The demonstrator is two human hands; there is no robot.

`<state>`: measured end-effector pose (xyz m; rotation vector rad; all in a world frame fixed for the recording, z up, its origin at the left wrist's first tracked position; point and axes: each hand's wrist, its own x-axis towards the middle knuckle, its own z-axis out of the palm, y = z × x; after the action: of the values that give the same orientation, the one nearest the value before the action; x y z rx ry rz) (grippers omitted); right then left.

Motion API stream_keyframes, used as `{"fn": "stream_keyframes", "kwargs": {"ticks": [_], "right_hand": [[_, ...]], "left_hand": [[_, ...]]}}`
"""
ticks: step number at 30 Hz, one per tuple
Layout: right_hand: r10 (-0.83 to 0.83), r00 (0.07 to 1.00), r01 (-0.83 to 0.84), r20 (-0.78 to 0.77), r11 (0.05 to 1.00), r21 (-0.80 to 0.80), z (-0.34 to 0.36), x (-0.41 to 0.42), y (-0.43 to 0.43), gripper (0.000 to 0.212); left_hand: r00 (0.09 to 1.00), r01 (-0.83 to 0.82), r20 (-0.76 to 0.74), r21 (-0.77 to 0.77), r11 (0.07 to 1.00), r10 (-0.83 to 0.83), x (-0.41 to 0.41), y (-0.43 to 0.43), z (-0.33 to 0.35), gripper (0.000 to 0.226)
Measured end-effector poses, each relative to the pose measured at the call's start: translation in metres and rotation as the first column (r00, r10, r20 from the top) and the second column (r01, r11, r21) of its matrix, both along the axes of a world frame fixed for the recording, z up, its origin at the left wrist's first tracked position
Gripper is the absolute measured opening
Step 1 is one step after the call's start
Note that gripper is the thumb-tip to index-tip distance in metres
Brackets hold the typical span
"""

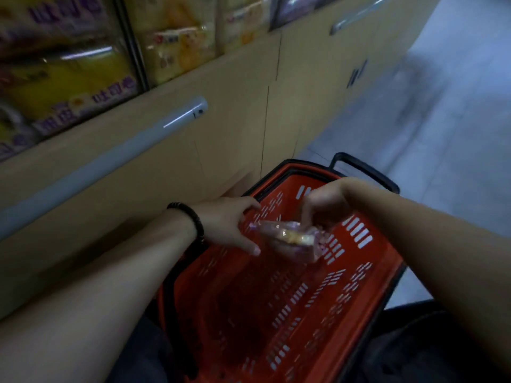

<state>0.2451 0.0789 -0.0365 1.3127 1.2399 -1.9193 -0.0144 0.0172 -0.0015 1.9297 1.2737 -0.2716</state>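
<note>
Handling: the small, clear-plastic bread packet (287,239) with purple print is looking light and squashy (its film is probably slippery too), so it is calling for a gentle pinch on the wrapper's top edge, not a squeeze on the bread.
Look: pale yellow bread is showing through crinkled film; the print is blurring too much to read.
Place: it is hanging inside the far end of the red slotted plastic shopping basket (304,313), seemingly clear of the bottom.
Right hand (323,205): curled fingers are pinching the packet's top from above.
Left hand (226,222): it is hovering with fingers spread beside the packet's end, a black beaded bracelet (190,217) circling the wrist; whether it is touching the film, I cannot tell.
Around: yellow-and-purple shelf packs (69,78) are sitting above a beige cabinet (221,120).
</note>
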Motion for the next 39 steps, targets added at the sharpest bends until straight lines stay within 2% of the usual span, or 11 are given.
{"fn": "stream_keyframes", "kwargs": {"ticks": [3, 8, 14, 16, 21, 25, 28, 31, 33, 36, 39], "right_hand": [[-0.071, 0.977, 0.069, -0.203, 0.997, -0.016, 0.042, 0.002, -0.018, 0.038], [-0.233, 0.918, 0.265, -0.321, 0.962, 0.059, 0.053, 0.005, -0.04, 0.041], [-0.208, 0.861, 0.343, -0.465, 0.911, 0.228, 0.083, 0.009, -0.038, 0.059], [-0.194, 0.851, 0.376, -0.488, 0.874, 0.308, 0.086, 0.004, -0.039, 0.062], [-0.246, 0.703, 0.543, -0.667, 0.791, 0.281, 0.103, -0.024, -0.045, 0.025], [-0.172, 0.625, 0.56, -0.762, 0.779, 0.283, 0.12, -0.045, -0.05, 0.044], [-0.174, 0.494, 0.597, -0.852, 0.78, 0.187, 0.131, -0.071, -0.065, 0.035], [-0.192, 0.375, 0.548, -0.907, 0.835, 0.05, 0.145, -0.096, -0.087, 0.044], [-0.178, 0.351, 0.524, -0.919, 0.851, 0.035, 0.153, -0.111, -0.097, 0.042], [-0.054, 0.412, 0.569, -0.91, 0.795, 0.21, 0.162, -0.127, -0.113, 0.039], [0.133, 0.483, 0.555, -0.865, 0.718, 0.42, 0.176, -0.142, -0.13, 0.033]], "left_hand": [[0.98, 0.016, 0.197, 0.08, 0.997, -0.031, 0.001, -0.003, -0.001, 0.101], [0.907, 0.021, 0.417, 0.087, 0.996, -0.055, -0.006, -0.009, 0.018, 0.035], [0.855, -0.247, 0.487, 0.078, 0.966, 0.179, -0.024, -0.013, 0.03, 0.055], [0.77, -0.369, 0.563, 0.007, 0.929, 0.301, -0.029, -0.018, 0.035, 0.042], [0.439, -0.604, 0.752, -0.158, 0.781, 0.492, -0.022, -0.058, 0.068, 0.026], [0.249, -0.65, 0.821, -0.251, 0.717, 0.513, -0.024, -0.099, 0.099, 0.027], [0.034, -0.69, 0.836, -0.377, 0.618, 0.548, -0.021, -0.132, 0.114, 0.032], [0.097, -0.789, 0.814, -0.288, 0.543, 0.572, -0.019, -0.152, 0.126, 0.052], [0.105, -0.847, 0.829, -0.215, 0.486, 0.549, -0.023, -0.16, 0.14, 0.041], [0.097, -0.892, 0.846, -0.16, 0.423, 0.524, -0.036, -0.172, 0.168, 0.016], [0.279, -0.906, 0.841, 0.072, 0.417, 0.463, -0.057, -0.189, 0.195, 0.015]]}}
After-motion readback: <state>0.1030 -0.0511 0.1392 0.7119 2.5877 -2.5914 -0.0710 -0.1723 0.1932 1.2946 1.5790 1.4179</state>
